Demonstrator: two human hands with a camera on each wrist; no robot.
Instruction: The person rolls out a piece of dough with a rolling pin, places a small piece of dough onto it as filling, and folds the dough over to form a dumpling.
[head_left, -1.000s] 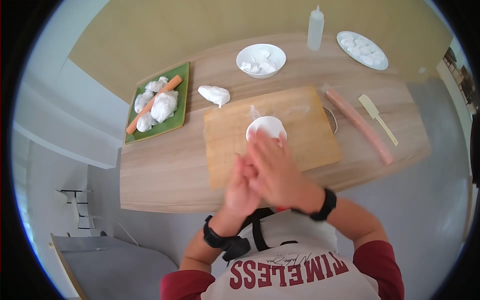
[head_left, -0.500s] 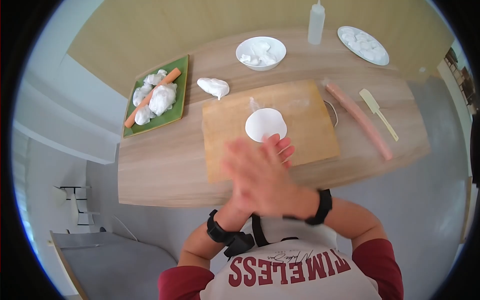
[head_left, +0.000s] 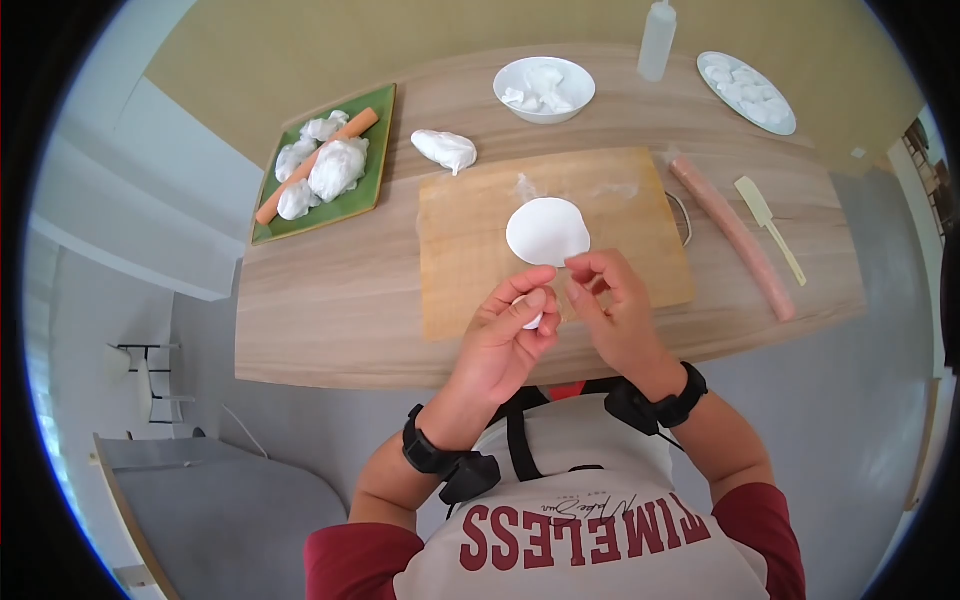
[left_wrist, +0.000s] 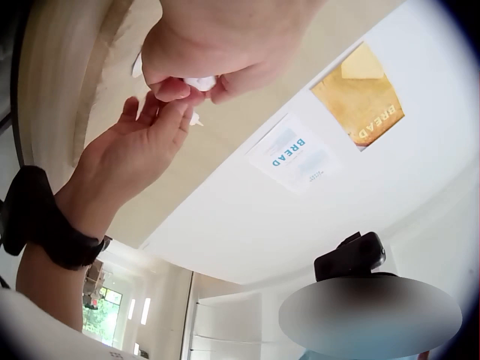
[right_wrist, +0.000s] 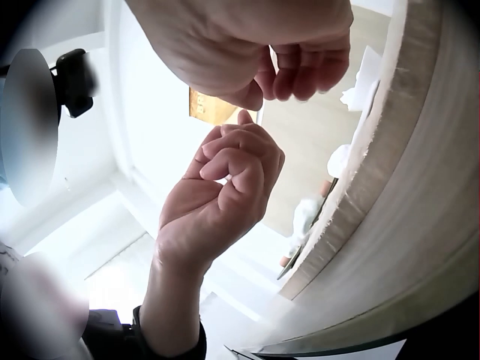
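Observation:
In the head view, the left hand (head_left: 508, 340) holds a small white dough piece (head_left: 533, 318) between thumb and curled fingers, over the board's near edge. The same dough (left_wrist: 200, 82) shows in the left wrist view under the left hand (left_wrist: 225, 45). Just beside it, the right hand (head_left: 622, 318) is raised with bent, relaxed fingers and nothing visible in them; the right wrist view shows a gap between thumb and fingers of the right hand (right_wrist: 262, 45). A flat white round sheet (head_left: 548, 232) lies on the wooden board (head_left: 460, 270), beyond the fingertips.
At the left is a green tray (head_left: 362, 190) with wrapped white lumps and an orange stick (head_left: 318, 165). A white lump (head_left: 445, 150), white bowl (head_left: 545, 108), bottle (head_left: 657, 42) and plate (head_left: 787, 123) stand farther back. A pink roll (head_left: 732, 235) and spatula (head_left: 768, 225) lie right.
The hands, pressed and rubbing together before, have come apart. The white piece now shows in the left hand, and the right hand has moved to the right. The round sheet is fully uncovered.

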